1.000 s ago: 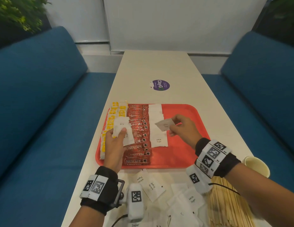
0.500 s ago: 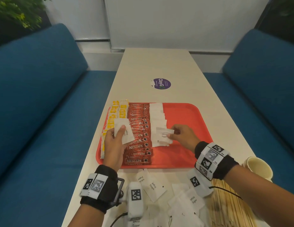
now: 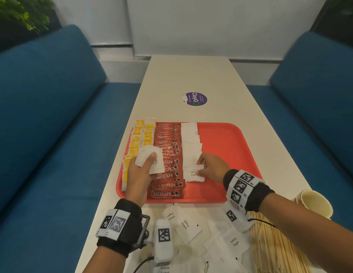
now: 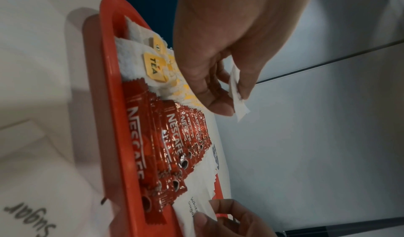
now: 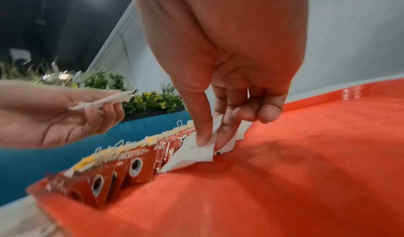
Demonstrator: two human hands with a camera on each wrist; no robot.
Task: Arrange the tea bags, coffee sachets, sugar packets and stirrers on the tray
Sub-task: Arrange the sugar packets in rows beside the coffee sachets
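The right hand (image 3: 210, 168) pinches a white sugar packet (image 3: 199, 168) between thumb and fingertips at the near end of the sugar column, lowering it onto the packet already lying there; the right wrist view shows the thumb (image 5: 202, 128) pressing that packet down against the stack. The left hand (image 3: 141, 170) hovers over the tea and coffee columns and grips a small fan of sugar packets (image 3: 151, 161) under its thumb, apparently as a supply for the right hand.

On the red tray (image 3: 227, 142) three columns run from 12 o'clock toward 6 o'clock. The tea bags (image 3: 141, 138) with yellow tags fill the 9 o'clock edge, the red Nescafe coffee sachets (image 3: 168, 154) lie overlapped just beside them, and the white sugar column (image 3: 191, 146) touches the sachets on their 3 o'clock side. The whole 3 o'clock half of the tray is bare red.

I judge tea and coffee to be finished and sugar partly done. Many loose sugar packets (image 3: 183, 223) lie on the table (image 3: 191, 75) at 6 o'clock of the tray, off it. The wooden stirrers (image 3: 274, 245) lie in a bundle on the table at 5 o'clock, none on the tray yet, so they appear to be the last group. A paper cup (image 3: 315, 203) stands beside them at 4 o'clock
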